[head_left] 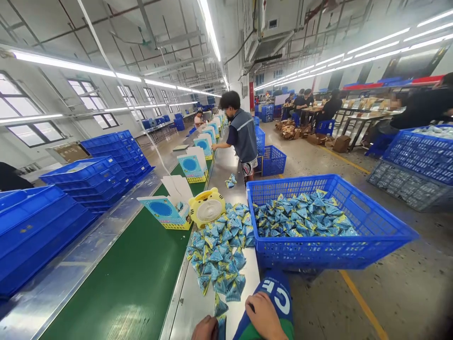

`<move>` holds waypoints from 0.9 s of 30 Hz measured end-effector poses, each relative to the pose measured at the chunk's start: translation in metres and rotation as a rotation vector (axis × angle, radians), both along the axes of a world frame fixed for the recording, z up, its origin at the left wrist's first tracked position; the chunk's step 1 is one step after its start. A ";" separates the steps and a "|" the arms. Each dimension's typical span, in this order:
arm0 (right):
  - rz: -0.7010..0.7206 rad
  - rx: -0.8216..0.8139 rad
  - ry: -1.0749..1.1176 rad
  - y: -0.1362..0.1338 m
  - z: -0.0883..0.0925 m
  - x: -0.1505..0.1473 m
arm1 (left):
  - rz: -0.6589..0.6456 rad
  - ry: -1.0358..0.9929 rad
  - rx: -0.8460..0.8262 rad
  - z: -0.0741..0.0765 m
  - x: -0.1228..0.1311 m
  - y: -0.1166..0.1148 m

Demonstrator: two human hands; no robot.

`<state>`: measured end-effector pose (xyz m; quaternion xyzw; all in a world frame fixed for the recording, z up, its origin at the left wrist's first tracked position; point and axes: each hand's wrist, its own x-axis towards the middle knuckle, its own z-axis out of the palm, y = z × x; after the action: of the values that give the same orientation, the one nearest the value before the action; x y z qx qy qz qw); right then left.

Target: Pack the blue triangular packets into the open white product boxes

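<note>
My left hand (205,329) shows only its knuckles at the bottom edge. It is curled against a blue triangular packet (222,325). My right hand (265,315) lies on a blue cloth with white letters (279,295), and its fingers are cut off by the frame. A heap of the same blue packets (221,250) lies on the metal bench just ahead of both hands. A yellow tiger-shaped fan (207,208) stands beside an open blue and white box (163,211) on the green conveyor belt (123,278).
A blue plastic crate (329,245) full of packets sits to my right. More boxes (193,167) ride the belt further along, where a person in a grey vest (242,134) works. Stacked blue crates (95,177) line the left side, and other people sit at tables far right.
</note>
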<state>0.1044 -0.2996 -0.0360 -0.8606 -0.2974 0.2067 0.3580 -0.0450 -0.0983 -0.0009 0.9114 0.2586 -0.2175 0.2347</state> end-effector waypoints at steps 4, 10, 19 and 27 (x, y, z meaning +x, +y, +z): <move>0.022 0.017 -0.012 -0.003 0.003 -0.002 | -0.061 -0.137 0.021 -0.014 -0.019 0.009; 0.053 0.007 0.014 -0.003 0.008 0.001 | -0.056 -0.163 0.050 -0.009 -0.043 0.013; 0.066 -0.001 0.013 -0.003 0.017 0.001 | 0.056 -0.048 0.051 -0.008 -0.071 0.022; 0.068 0.004 0.040 -0.005 0.012 0.002 | 0.033 -0.185 -0.012 -0.031 -0.068 0.007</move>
<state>0.1060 -0.3041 -0.0237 -0.8450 -0.3196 0.2351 0.3586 -0.1126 -0.0911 -0.0318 0.9218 0.2497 -0.1298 0.2665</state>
